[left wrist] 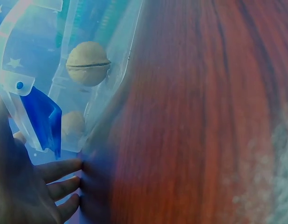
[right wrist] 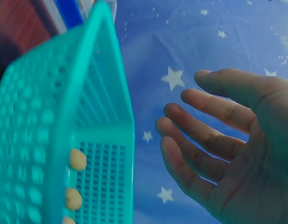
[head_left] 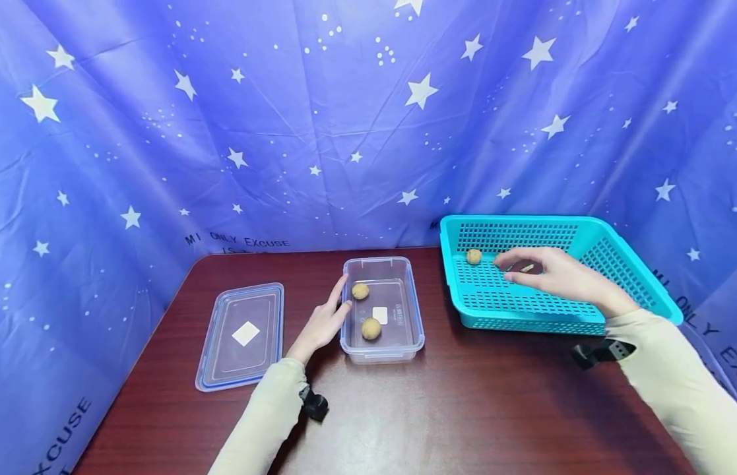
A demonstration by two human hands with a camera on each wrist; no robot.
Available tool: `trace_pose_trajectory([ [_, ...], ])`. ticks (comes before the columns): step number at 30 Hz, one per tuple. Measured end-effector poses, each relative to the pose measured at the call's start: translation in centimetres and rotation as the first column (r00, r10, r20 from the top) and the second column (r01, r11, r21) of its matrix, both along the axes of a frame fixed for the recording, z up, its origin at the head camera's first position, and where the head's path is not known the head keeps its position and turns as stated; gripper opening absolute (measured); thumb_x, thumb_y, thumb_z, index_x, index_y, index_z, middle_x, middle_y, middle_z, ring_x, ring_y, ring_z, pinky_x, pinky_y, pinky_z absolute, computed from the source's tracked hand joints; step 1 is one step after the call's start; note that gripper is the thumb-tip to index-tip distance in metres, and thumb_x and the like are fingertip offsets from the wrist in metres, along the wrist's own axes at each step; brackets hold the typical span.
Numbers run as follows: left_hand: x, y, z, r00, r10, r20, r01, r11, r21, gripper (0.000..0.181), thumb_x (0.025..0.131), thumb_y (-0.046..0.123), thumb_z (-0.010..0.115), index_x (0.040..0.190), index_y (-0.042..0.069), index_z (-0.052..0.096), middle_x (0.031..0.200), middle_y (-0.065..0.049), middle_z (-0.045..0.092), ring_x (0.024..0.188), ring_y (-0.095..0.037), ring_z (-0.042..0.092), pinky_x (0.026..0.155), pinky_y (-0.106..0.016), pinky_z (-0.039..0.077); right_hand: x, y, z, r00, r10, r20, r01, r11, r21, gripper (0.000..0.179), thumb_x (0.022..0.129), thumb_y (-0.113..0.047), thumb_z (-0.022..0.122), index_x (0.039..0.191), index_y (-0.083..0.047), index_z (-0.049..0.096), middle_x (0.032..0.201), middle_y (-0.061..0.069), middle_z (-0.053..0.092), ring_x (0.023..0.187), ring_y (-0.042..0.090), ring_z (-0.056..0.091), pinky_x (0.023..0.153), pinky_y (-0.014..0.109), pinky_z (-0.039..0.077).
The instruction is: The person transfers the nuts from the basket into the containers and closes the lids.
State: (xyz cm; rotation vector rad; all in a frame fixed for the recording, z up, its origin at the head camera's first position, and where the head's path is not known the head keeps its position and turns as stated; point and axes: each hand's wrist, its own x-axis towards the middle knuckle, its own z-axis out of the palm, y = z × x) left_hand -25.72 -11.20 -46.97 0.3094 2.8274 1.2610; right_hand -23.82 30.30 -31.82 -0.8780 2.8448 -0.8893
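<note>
My left hand (head_left: 322, 326) rests against the left side of a clear plastic container (head_left: 419, 330), its fingers fairly straight along the wall. Inside that container lie two walnuts, a far walnut (head_left: 360, 291) and a near walnut (head_left: 371, 328). The left wrist view shows the seam of one walnut (left wrist: 88, 64) through the clear wall. Above a turquoise basket (head_left: 522, 322) hovers my right hand (head_left: 552, 272), fingers loosely bent with nothing between them. One walnut (head_left: 474, 256) sits at the basket's left. Several walnuts show in the right wrist view, including a walnut (right wrist: 78, 159) by the wall.
A clear lid (head_left: 264, 369) with a blue seal and a white label lies flat at the left of the brown table (head_left: 463, 409). Behind the table hangs a blue curtain (head_left: 320, 132) with white stars. The basket stands at the table's back right.
</note>
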Motion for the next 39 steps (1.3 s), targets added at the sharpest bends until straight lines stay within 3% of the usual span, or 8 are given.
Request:
trace_pose_trajectory([
  [16,-0.2,0.4,-0.1,1.000,-0.001,0.011,0.001,1.000,0.005,0.059,0.103,0.036,0.041,0.155,0.038,0.013,0.142,-0.020,0.046,0.116,-0.041,0.054,0.096,-0.056,0.040,-2.2,2.4,2.5,0.998,-0.069,0.004,0.068,0.987,0.148,0.029,0.097,-0.013,0.060,0.123,-0.003,0.061,0.108,0.008,0.067,0.096,0.025,0.062,0.075,0.041,0.050],
  [22,-0.1,0.2,-0.1,1.000,0.010,0.026,-0.010,1.000,0.005,0.059,0.103,0.037,0.041,0.155,0.039,0.013,0.141,-0.021,0.046,0.116,-0.041,0.054,0.095,-0.056,0.040,-3.2,2.6,2.8,0.994,-0.097,0.048,0.087,0.982,0.166,0.033,0.098,-0.017,0.057,0.127,0.000,0.058,0.115,0.016,0.064,0.102,0.032,0.060,0.077,0.046,0.049],
  [28,-0.4,0.1,0.0,1.000,0.002,0.024,-0.002,1.000,0.004,0.059,0.103,0.036,0.041,0.155,0.040,0.013,0.141,-0.021,0.047,0.115,-0.040,0.054,0.096,-0.056,0.040,-4.7,3.7,2.2,0.987,-0.141,0.083,0.128,0.981,0.149,0.035,0.100,-0.017,0.055,0.129,0.003,0.056,0.120,0.021,0.060,0.110,0.040,0.055,0.086,0.056,0.045],
  [39,-0.3,0.1,0.0,1.000,0.005,0.023,-0.005,1.000,0.008,0.060,0.102,0.035,0.041,0.155,0.038,0.013,0.141,-0.022,0.045,0.117,-0.042,0.053,0.096,-0.056,0.039,-7.2,5.6,0.4,0.970,-0.193,0.151,0.168,0.972,0.164,0.042,0.102,-0.023,0.051,0.132,0.006,0.051,0.124,0.030,0.054,0.111,0.046,0.051,0.085,0.059,0.043],
])
